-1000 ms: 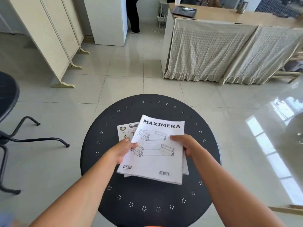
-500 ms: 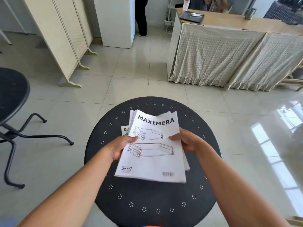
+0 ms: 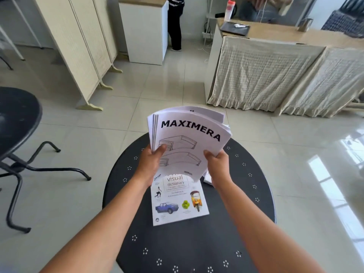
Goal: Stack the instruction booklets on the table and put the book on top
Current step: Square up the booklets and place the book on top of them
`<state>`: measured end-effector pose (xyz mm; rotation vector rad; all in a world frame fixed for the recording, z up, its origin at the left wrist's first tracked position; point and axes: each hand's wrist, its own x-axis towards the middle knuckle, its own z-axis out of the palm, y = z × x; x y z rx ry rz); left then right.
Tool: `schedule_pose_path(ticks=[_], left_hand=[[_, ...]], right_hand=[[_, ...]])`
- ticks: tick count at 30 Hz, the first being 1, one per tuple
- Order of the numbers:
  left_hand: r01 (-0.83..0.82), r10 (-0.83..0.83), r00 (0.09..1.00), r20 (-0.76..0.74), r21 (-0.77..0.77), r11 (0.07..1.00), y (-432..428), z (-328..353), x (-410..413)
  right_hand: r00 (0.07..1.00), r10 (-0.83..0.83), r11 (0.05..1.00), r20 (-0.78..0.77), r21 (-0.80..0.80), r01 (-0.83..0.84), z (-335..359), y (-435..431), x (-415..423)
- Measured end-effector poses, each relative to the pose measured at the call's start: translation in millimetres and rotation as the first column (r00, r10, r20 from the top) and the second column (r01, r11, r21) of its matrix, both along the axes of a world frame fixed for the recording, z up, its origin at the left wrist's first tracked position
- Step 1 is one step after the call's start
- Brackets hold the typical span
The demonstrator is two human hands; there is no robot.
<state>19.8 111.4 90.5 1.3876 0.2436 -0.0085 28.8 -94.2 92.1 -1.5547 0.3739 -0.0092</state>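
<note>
Table (image 3: 256, 213): round, black, now bare apart from the visual dictionary book (image 3: 178, 201), uncovered since a second ago. Booklets (image 3: 189, 138), MAXIMERA on top, have gone from flat on the table to upright, bunched and clear of it. Left hand (image 3: 151, 164) and right hand (image 3: 217, 164) each closed on a lower edge. Likely squaring them up; book isn't on top yet.

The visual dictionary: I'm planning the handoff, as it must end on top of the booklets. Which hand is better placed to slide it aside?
Probably the left hand: it is directly above the visual dictionary's left edge. The right hand is beyond its far right corner. Both grip the booklets.
</note>
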Motion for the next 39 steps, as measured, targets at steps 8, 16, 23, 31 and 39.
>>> schedule_pose_path(ticks=[8, 16, 23, 31, 39], left_hand=[[0.023, -0.029, 0.998, -0.057, -0.102, 0.995, 18.8, -23.5, -31.3], [0.161, -0.16, 0.971, -0.175, -0.013, 0.987, 27.6, -35.5, -25.8], [0.147, -0.131, 0.97, -0.205, 0.065, 0.987, 25.8, -36.1, -15.5], [0.155, -0.122, 0.951, -0.285, 0.098, 0.983, 14.2, -60.6, -25.9], [0.112, -0.09, 0.957, -0.277, 0.062, 0.992, 22.8, -55.4, -20.9]], right_hand=[[0.969, 0.24, 0.97, -0.051, -0.016, -0.241, -38.1, 3.6, -19.4], [0.933, 0.29, 0.956, -0.214, 0.027, -0.291, -62.7, -2.4, -17.1], [0.944, 0.227, 0.97, -0.238, -0.037, -0.242, -57.7, -1.3, -9.6], [0.926, 0.252, 0.961, -0.28, -0.043, -0.274, -71.2, -7.0, -27.8], [0.922, 0.277, 0.927, -0.27, -0.177, -0.331, -59.0, -0.3, -11.3]])
